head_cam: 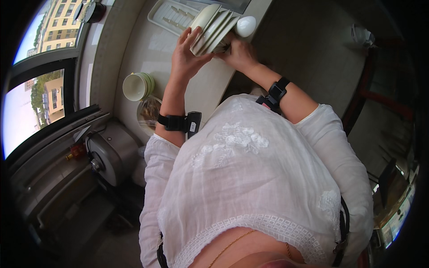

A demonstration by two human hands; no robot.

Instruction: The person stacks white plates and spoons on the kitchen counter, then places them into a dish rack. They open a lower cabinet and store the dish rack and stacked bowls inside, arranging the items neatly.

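Several pale plates and shallow dishes [216,30] stand on edge in a tilted stack over the counter. My left hand [187,50] grips the stack's left side and lower edge, thumb underneath. On the other side, my right hand [243,52] holds the lower right of the stack, with its fingers partly hidden behind the plates. A small white rounded bowl [246,26] is just beyond my right hand, close to the counter's edge. Behind the stack lies a white ribbed drying tray [171,16], partly covered by the plates.
Nested green-and-white bowls [135,87] lie tipped on the counter [204,85] left of my forearm. Beside them is a plastic-covered dish [147,112] with brown contents. A grey metal appliance [115,154] stands at lower left, below the window [50,93]. A dark jar [90,12] sits on the sill.
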